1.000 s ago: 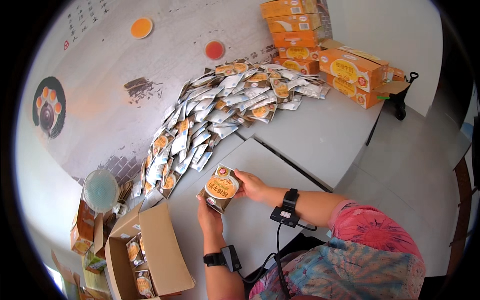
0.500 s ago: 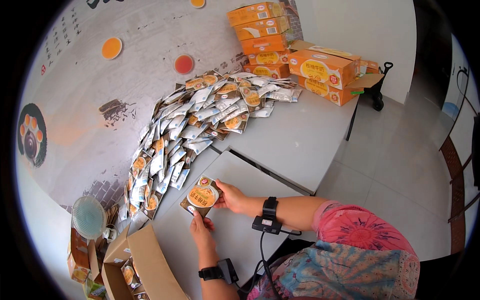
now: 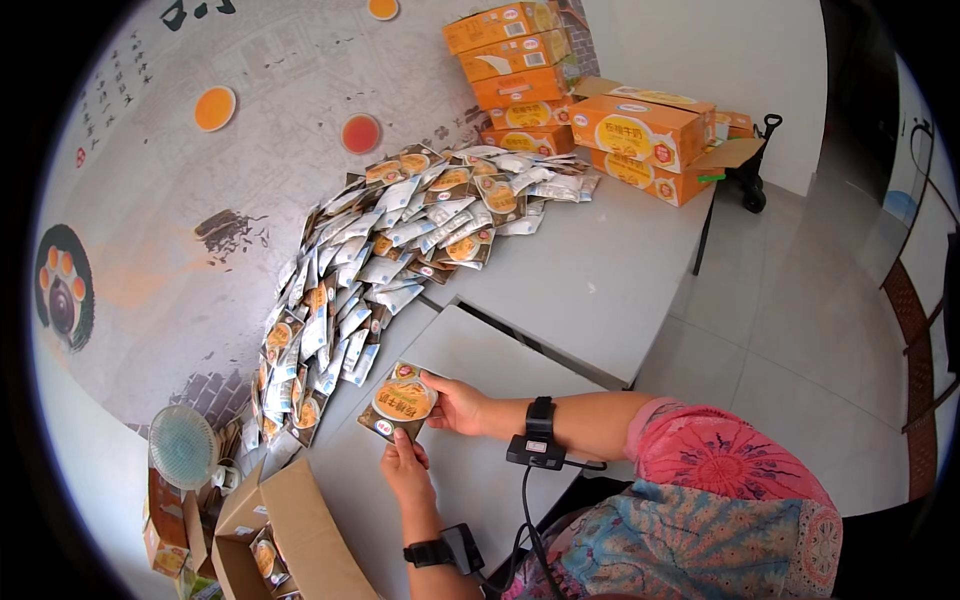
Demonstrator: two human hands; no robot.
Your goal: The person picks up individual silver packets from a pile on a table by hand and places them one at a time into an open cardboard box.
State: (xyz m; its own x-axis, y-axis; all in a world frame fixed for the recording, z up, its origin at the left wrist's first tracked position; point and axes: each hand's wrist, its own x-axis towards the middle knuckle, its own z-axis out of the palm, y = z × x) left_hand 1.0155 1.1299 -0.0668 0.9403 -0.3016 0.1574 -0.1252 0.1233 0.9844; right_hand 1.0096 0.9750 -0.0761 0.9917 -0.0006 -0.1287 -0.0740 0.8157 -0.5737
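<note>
A flat, square brown packet [image 3: 402, 402] with a yellow bowl picture is held over the grey table between my two hands. At its near bottom edge, my left hand [image 3: 408, 470] pinches it with the thumb on top. My right hand [image 3: 455, 404] grips the packet's right side, fingers partly hidden behind it. Just beyond lies a long curved heap of similar packets [image 3: 400, 235], many showing their silvery-white backs. Both wrists wear black straps with small devices and cables.
An open cardboard carton [image 3: 310, 530] with a few packets inside stands at the near left, beside a blue-green fan [image 3: 183, 447]. Orange boxes [image 3: 640, 135] are stacked at the table's far end, near a black-handled trolley [image 3: 755, 180]. A gap [image 3: 510, 330] separates the two grey tabletops [image 3: 590, 270].
The view has shifted slightly. Both hands keep hold of the same packet, which looks tilted a little differently; the heap and boxes look unchanged.
</note>
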